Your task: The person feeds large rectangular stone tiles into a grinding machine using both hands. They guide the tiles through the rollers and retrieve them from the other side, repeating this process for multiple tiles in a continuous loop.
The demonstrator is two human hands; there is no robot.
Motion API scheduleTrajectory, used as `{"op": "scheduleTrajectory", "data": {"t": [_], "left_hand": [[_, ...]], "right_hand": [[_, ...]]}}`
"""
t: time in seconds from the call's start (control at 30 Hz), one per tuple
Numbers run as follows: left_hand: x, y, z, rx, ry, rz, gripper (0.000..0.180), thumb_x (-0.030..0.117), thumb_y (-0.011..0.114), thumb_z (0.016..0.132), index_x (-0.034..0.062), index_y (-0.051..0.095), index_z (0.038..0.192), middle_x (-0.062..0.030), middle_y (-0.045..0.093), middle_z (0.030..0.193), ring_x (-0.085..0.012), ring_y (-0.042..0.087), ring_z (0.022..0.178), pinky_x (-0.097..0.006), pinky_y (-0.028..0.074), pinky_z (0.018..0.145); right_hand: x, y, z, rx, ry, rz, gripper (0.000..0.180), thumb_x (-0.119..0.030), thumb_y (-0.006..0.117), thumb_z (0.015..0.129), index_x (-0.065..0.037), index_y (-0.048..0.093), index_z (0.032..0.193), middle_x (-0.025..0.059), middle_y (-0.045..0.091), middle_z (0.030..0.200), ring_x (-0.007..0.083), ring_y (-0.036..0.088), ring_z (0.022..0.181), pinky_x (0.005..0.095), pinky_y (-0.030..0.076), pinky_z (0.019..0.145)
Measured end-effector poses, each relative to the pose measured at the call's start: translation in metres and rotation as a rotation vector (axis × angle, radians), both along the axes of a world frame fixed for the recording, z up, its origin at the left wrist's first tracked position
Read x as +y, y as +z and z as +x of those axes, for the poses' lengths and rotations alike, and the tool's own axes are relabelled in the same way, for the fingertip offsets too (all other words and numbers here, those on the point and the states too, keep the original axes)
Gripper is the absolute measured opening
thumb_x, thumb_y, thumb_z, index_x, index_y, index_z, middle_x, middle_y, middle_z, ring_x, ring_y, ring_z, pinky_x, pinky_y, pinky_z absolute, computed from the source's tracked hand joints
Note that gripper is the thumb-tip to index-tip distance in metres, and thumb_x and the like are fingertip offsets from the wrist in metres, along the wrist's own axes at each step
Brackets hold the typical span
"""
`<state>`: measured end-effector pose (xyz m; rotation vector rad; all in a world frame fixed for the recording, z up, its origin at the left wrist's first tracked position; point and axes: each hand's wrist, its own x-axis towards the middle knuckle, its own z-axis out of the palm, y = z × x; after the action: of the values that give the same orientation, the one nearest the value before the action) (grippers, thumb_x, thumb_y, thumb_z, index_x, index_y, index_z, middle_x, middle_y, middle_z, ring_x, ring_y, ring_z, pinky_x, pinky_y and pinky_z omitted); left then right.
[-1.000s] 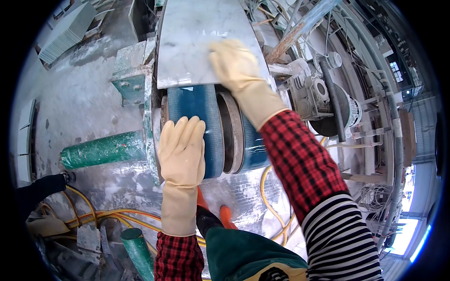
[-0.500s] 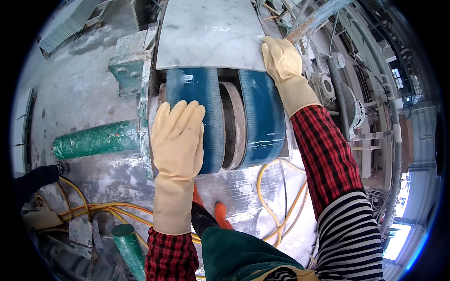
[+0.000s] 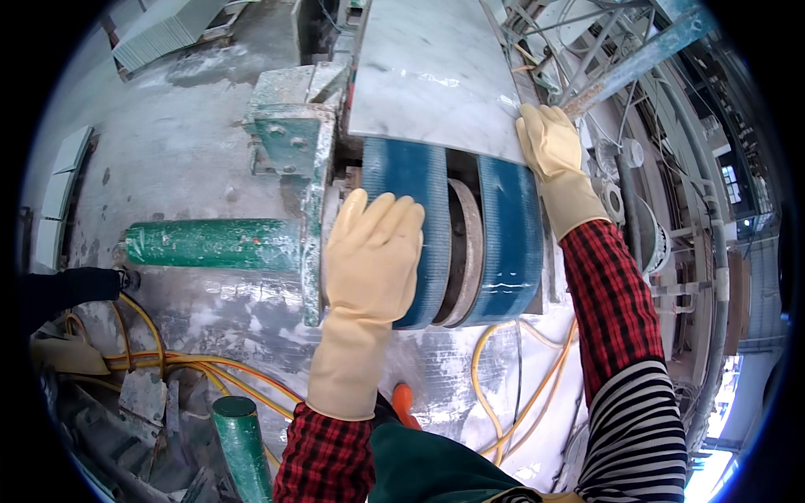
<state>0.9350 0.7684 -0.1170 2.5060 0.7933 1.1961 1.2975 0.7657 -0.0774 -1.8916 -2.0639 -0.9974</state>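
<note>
A white marble slab [image 3: 436, 80] with grey veining and a wet sheen lies at the top, its near end over two blue belts [image 3: 509, 243] that curve around a roller end. My left hand [image 3: 373, 260], in a long cream rubber glove, is over the left belt, fingers stretched out and slightly bent; whether it touches the belt I cannot tell. My right hand [image 3: 553, 155], gloved alike, rests against the slab's right edge near its close corner, fingers extended and not wrapped around it.
A green metal bracket [image 3: 289, 138] and a green cylinder [image 3: 214, 243] stand left of the belts. Yellow hoses [image 3: 180, 359] cross the floor. A rusty blue pole [image 3: 637, 63] slants at upper right beside pipes and machinery. Stacked slabs [image 3: 168, 33] lie far left. A dark-clothed leg [image 3: 75, 293] shows at left.
The whole view has swung, moving the scene rightward and slightly down. My left fingers look a little more bent. My right hand keeps its place at the slab's edge.
</note>
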Motion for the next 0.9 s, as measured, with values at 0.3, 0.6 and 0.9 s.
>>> {"op": "scheduleTrajectory", "data": {"t": [0.3,0.6,0.9], "left_hand": [[0.008,0.0,0.004,0.035,0.024,0.002,0.027,0.008,0.071,0.084,0.0039,0.074,0.111,-0.0102,0.075,0.118,-0.0303,0.067,0.119,-0.055,0.045,0.112],[0.015,0.011,0.006,0.027,-0.029,-0.026,0.024,0.01,0.067,0.084,0.0024,0.072,0.107,-0.0104,0.073,0.113,-0.0282,0.067,0.11,-0.054,0.045,0.109],[0.019,0.014,0.008,0.064,0.005,-0.019,0.021,0.011,0.067,0.087,0.002,0.072,0.105,-0.0101,0.074,0.108,-0.0287,0.068,0.105,-0.053,0.046,0.11]], "right_hand": [[0.157,-0.007,-0.197,0.315,0.302,0.132,0.014,-0.021,0.063,0.096,-0.008,0.066,0.092,0.0147,0.072,0.083,0.0368,0.069,0.086,0.0477,0.054,0.084],[0.157,-0.036,-0.183,0.392,0.293,0.191,0.016,-0.02,0.062,0.094,-0.008,0.061,0.083,0.0142,0.069,0.074,0.0378,0.069,0.079,0.0477,0.053,0.074],[0.119,-0.029,-0.115,0.351,0.275,0.131,0.015,-0.018,0.059,0.101,-0.007,0.068,0.104,0.0162,0.073,0.093,0.0389,0.069,0.091,0.0488,0.054,0.086]]}}
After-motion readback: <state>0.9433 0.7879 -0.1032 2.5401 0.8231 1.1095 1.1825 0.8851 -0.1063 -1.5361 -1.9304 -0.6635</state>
